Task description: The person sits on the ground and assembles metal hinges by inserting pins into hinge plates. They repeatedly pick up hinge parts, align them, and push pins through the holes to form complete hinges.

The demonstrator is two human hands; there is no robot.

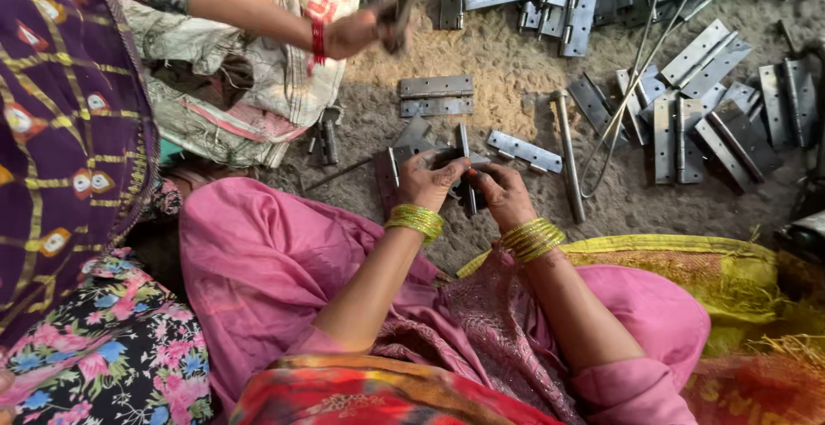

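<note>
at centre frame, the left hand (423,180) and right hand (500,191) both pinch a grey metal hinge (467,176) on the dirt floor (507,73). loose hinges (687,90) fill the upper right. a co-worker's hand (351,33), upper centre, clenches a blurred tool (397,12).

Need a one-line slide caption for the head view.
Left hand and right hand hold a metal hinge together above the ground; more hinges lie scattered around.

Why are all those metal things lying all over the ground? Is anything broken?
Nothing looks broken. The grey hinges lie in loose heaps on the dirt floor, some folded, some open, none in rows. The left hand and right hand hold one hinge piece between them.
</note>
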